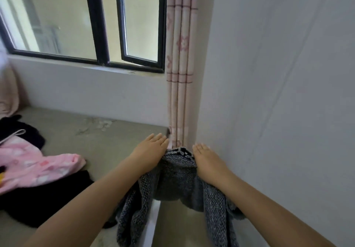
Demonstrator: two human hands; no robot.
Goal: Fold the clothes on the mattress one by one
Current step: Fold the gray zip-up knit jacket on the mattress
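Both grips lie flat and spread rather than clasping: the left hand and the right hand show straight fingers, backs to the camera, flanking the top edge of a dark grey-blue speckled knitted garment. Whether thumbs pinch the fabric beneath cannot be told. The garment hangs between the forearms, its top held up near the corner of the room, its lower parts drooping over the edge of the grey-green mattress and a pale ledge beside it. A cream curtain with pink lines and flowers hangs just behind the hands, beside a black-framed window. Well apart on the left of the mattress lie a pink patterned fleece garment and black clothing, not yet folded. The step in hand appears to be spreading the knit; done well, it would be laid flat on the mattress, the loose hanging ends drawn up and smoothed before the first fold, since a slack knit creases unevenly.
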